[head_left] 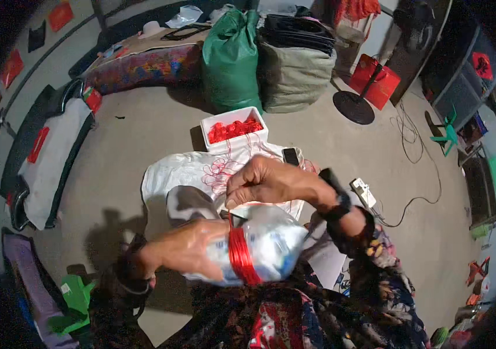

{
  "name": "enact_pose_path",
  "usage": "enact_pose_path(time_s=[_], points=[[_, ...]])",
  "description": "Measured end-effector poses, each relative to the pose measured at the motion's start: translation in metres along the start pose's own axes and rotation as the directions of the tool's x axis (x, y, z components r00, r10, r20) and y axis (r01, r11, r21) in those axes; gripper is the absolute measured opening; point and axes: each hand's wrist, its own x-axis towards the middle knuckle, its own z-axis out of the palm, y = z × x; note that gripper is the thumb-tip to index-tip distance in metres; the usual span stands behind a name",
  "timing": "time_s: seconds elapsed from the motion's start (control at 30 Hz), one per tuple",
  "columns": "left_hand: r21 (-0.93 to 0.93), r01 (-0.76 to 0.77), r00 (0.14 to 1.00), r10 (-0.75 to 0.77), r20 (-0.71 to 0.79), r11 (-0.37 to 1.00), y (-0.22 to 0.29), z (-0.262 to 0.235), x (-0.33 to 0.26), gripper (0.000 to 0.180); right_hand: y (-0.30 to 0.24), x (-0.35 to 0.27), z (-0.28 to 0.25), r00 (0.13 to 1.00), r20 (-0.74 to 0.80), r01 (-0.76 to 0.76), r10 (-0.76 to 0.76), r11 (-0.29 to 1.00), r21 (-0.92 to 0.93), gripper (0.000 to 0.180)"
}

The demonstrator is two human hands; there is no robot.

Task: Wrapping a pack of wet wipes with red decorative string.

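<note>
A bundle in clear plastic, white and blue inside, lies across my lap. Several turns of red cord are wound tightly around its middle. My left hand grips the bundle's left end, fingers partly hidden behind it. Above the bundle, my right hand is closed in a pinch on a strand of the same cord, which runs up from the wound band. Loose loops of red cord lie on a white sheet just beyond my hands.
A white box filled with red cord stands at the sheet's far edge. A phone lies near it. Behind are a green sack and a pale sack. On the right are a power strip and a fan base.
</note>
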Motion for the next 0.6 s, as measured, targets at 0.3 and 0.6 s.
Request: enact_pose_path(time_s=[0.3, 0.6], points=[[-0.283, 0.395, 0.866, -0.457, -0.203, 0.874, -0.025, -0.046, -0.030, 0.048, -0.034, -0.021, 0.051, 0.996, -0.031, 0.077, -0.082, 0.988, -0.137, 0.020], [-0.373, -0.066, 0.995, 0.031, -0.099, 0.926, 0.033, -0.021, -0.025, 0.058, 0.067, -0.018, 0.069, 0.846, -0.464, 0.105, 0.262, 0.771, 0.628, 0.017]])
